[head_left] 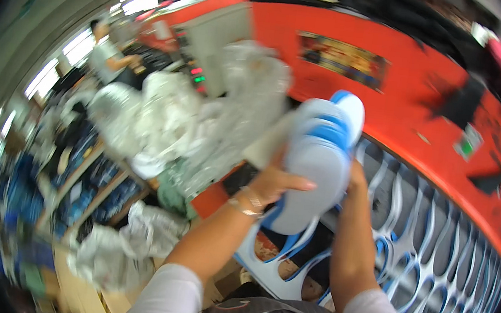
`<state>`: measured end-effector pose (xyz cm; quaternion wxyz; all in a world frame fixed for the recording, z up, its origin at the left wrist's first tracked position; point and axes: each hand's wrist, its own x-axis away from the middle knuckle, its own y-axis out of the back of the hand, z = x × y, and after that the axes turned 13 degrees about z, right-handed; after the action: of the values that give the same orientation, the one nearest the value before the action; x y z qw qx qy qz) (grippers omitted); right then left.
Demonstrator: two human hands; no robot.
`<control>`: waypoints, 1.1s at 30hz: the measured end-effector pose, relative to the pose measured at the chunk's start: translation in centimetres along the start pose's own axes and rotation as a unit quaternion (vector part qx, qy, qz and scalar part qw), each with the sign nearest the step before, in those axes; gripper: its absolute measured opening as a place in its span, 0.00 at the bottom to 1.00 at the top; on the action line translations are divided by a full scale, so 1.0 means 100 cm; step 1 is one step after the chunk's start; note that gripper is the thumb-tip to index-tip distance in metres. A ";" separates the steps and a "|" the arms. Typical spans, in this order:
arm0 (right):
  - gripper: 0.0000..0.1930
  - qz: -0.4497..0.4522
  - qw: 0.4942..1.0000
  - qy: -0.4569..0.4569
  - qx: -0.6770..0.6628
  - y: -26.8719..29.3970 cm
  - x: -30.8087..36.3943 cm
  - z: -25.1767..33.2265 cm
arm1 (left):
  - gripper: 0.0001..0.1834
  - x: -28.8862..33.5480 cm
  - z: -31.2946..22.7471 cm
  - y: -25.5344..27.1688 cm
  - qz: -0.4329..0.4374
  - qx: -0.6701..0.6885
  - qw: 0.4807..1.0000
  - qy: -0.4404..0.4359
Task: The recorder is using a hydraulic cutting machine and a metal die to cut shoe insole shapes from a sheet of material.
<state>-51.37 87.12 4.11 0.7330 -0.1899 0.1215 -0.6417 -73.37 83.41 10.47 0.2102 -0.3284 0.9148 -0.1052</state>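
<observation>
White-blue soles (321,171) point lengthwise toward the red table (410,107), between the left hand (275,184), clasped on them, and the right hand (356,178), whose hold I cannot tell.

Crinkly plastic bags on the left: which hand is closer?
Left. The left hand, holding the white-and-blue soles, is right of the plastic bags; the right hand is farther right, at the soles' other edge.

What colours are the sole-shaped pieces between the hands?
The sole-shaped pieces are whitish and blue, best seen in the head view.
</observation>
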 end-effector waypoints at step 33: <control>0.25 0.821 -0.002 -0.407 0.400 -0.387 0.782 -0.556 | 0.62 0.771 0.295 -0.652 -0.724 0.320 0.611 0.034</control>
<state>-97.97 -0.90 -23.92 -0.6512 -0.1319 0.3995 -0.6316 -77.35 -17.57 -18.56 0.1261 -0.7915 0.2946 -0.5204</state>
